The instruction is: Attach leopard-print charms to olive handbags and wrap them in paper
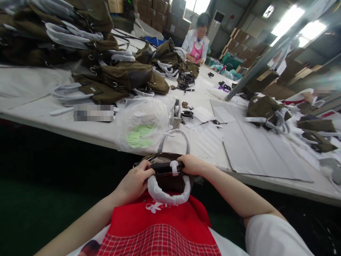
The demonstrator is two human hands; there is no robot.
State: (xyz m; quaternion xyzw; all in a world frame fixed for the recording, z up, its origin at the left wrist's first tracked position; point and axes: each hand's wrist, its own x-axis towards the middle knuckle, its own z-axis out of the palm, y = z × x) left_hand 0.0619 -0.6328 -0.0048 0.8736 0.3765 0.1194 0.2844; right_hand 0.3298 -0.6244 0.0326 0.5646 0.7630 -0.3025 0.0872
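A dark brown handbag [170,183] is held against the table's front edge, close to my red apron. Its zipped mouth is partly open and shows a pale lining. Both handles are wrapped in white paper; one handle [170,199] hangs toward me, the other stands up on the far side. My left hand [141,176] grips the left end of the bag's top edge. At the right end, my right hand [190,164] has its fingers closed on the rim, beside a small white wrapped piece [174,168]. Some fingertips are hidden in the bag.
A clear plastic bag with green tags [141,136] lies just beyond the handbag. Olive bags [128,74] pile up at the left, and more [266,110] lie at the right. A grey board [261,149] covers the table's right part. A co-worker [197,46] stands at the far end.
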